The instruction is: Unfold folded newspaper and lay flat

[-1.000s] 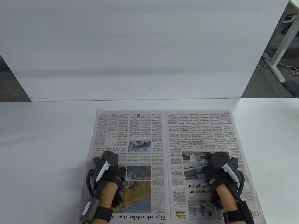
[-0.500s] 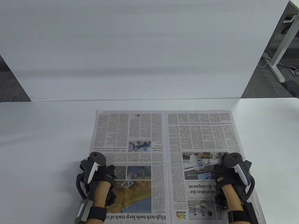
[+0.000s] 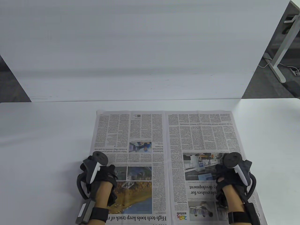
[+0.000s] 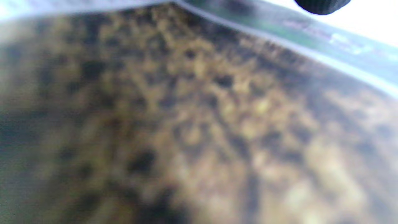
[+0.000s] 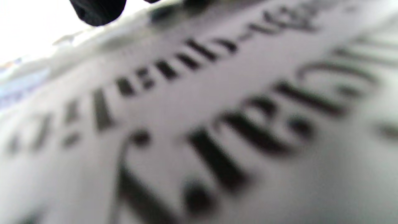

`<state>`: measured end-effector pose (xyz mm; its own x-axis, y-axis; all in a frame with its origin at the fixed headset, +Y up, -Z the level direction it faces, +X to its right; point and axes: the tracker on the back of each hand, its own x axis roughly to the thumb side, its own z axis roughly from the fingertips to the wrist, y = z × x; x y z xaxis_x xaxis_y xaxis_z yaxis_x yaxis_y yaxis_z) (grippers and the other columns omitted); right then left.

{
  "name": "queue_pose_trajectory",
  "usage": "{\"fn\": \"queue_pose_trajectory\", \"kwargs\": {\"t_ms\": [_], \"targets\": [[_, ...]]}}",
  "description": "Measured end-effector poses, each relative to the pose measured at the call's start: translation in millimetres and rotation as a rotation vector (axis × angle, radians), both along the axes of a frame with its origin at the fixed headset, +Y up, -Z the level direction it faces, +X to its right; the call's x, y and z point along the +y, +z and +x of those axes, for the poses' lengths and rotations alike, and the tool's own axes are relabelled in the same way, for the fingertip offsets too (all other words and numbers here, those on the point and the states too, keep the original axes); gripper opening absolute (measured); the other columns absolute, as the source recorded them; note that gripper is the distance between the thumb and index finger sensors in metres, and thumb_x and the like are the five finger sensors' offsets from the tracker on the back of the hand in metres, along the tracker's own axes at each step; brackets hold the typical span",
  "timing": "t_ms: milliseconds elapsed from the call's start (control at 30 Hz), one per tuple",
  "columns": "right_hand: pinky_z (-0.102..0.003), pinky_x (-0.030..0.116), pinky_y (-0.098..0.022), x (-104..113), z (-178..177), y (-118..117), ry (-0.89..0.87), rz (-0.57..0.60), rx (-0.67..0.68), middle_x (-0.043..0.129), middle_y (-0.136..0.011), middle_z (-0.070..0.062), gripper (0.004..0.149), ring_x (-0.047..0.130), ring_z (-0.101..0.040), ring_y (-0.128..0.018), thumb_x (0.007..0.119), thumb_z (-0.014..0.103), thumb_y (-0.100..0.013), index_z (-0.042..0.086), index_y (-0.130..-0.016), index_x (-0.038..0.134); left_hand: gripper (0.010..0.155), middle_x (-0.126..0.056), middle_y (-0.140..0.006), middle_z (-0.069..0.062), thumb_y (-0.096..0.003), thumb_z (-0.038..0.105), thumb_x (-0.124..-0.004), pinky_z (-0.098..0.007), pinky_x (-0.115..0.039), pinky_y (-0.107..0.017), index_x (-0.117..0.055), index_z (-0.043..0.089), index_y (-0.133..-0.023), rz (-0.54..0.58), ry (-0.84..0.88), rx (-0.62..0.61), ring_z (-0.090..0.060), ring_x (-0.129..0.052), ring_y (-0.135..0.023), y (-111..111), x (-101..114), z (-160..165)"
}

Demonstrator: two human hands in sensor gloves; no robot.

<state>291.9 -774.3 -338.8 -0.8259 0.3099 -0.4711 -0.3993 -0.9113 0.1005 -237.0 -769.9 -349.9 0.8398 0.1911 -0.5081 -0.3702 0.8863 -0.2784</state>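
Note:
The newspaper (image 3: pixel 164 138) lies opened as a two-page spread on the white table (image 3: pixel 42 140), with its centre fold running front to back. My left hand (image 3: pixel 105 177) rests palm down on the left page near its left edge, beside a landscape photo. My right hand (image 3: pixel 225 179) rests palm down on the right page near its right edge. Both wrist views sit very close to the paper and are blurred: the left shows the brown photo print (image 4: pixel 199 124) and one fingertip (image 4: pixel 321 4), the right shows large headline letters (image 5: pixel 217 130) and a fingertip (image 5: pixel 96 9).
A white upright panel (image 3: pixel 140 58) stands along the table's far edge. A white desk leg (image 3: pixel 280 54) and cables show on the floor at the far right. Bare table lies on both sides of the paper.
Both hands slid outward over the paper, the left hand to the left and the right hand to the right, uncovering more of the pictures. In the last half second they barely moved.

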Motion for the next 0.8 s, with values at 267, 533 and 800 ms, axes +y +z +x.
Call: {"fn": "queue_pose_trajectory", "kwargs": {"t_ms": [267,533,800], "targets": [[-0.075,0.031,-0.064,28.4,-44.1,1.4,-0.001,0.097,0.149,0.041,-0.116,-0.016,0.064,0.029,-0.051,-0.103,0.069,0.047,-0.046,0.022,-0.104,0.056,0.067,-0.033,-0.114,-0.017,-0.0468,0.052,-0.064,-0.069,-0.043,-0.071,-0.045,0.028,-0.107,0.161,-0.045,-0.146,-0.054,-0.041,-0.105,5.7,34.9,49.3],[-0.075,0.035,-0.064,41.1,-106.4,11.3,-0.005,0.036,0.351,0.062,-0.111,-0.021,0.06,0.05,-0.055,-0.101,0.069,0.044,-0.046,0.018,-0.101,0.066,0.058,-0.068,-0.107,-0.016,-0.0468,0.047,-0.067,-0.063,-0.063,-0.065,-0.068,0.024,-0.1,0.213,-0.156,-0.348,-0.052,-0.078,-0.093,16.5,53.6,104.4],[-0.072,0.047,-0.063,47.1,-138.4,21.5,-0.006,-0.023,0.476,0.08,-0.101,-0.025,0.059,0.069,-0.055,-0.093,0.074,0.046,-0.045,0.013,-0.094,0.079,0.058,-0.078,-0.101,-0.018,-0.0466,0.047,-0.067,-0.059,-0.071,-0.06,-0.071,0.021,-0.098,0.158,-0.145,-0.445,-0.049,-0.092,-0.082,27.7,54.1,130.5]]}}
